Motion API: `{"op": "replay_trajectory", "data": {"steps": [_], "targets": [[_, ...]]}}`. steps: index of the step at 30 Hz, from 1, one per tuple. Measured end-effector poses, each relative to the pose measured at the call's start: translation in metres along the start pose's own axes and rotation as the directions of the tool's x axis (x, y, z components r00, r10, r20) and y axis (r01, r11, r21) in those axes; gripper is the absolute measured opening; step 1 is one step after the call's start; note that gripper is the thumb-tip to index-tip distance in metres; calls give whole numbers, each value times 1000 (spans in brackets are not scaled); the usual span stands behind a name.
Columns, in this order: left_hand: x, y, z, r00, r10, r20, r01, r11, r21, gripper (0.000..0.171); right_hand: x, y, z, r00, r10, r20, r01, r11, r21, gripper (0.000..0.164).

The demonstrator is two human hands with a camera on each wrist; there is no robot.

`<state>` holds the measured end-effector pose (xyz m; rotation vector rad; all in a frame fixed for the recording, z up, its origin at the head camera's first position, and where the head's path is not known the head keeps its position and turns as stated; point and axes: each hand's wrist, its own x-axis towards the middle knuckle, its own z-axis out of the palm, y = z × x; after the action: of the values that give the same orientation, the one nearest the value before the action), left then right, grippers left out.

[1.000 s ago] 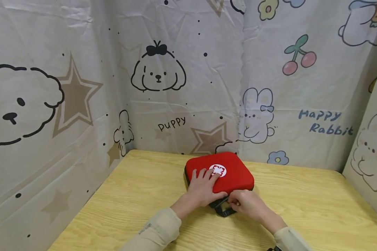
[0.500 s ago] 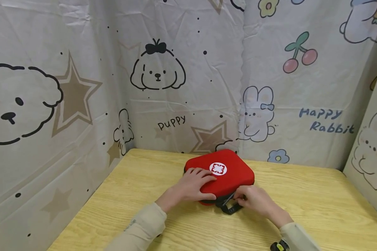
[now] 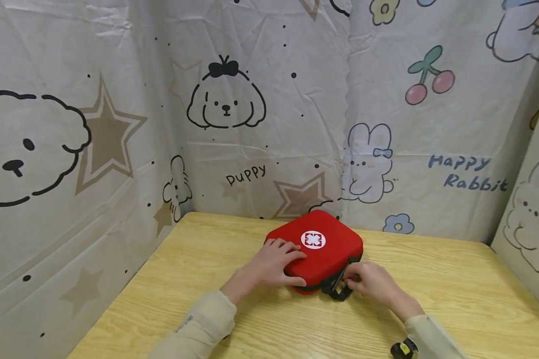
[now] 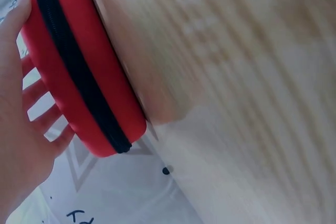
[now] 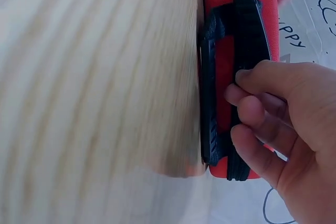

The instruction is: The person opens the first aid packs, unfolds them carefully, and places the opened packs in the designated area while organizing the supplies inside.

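A red first-aid case (image 3: pixel 325 257) with a white round emblem (image 3: pixel 313 240) lies on the table, its front edge angled to the right. My left hand (image 3: pixel 271 262) rests on the near left part of its lid, fingers spread over the top and thumb at the front rim. At the front side my right hand (image 3: pixel 373 281) pinches the zipper pull between thumb and forefinger; the pull is mostly hidden behind the fingertips. A black carry handle (image 5: pixel 209 98) sticks out just beside those fingers. The black zipper band (image 4: pixel 79 72) runs around the case's side.
Pale wood-grain tabletop (image 3: pixel 197 269) surrounds the case. Behind it hangs a cream curtain (image 3: pixel 260 149) printed with cartoon animals, close to the table's back edge. A black and yellow device (image 3: pixel 403 349) is at the right wrist.
The right hand has moved to the right along the case's front side. The case has turned slightly, its handle shifting right. The left hand has slid left, uncovering the emblem.
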<state>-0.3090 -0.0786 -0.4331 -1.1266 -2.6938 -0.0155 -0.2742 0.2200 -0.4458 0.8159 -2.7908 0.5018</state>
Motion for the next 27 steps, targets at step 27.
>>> {"op": "replay_trajectory", "data": {"steps": [27], "targets": [[15,51,1,971,-235,36,237,971,-35,72,-13,-21,1,982,-188,35,183,976,122,10]]}}
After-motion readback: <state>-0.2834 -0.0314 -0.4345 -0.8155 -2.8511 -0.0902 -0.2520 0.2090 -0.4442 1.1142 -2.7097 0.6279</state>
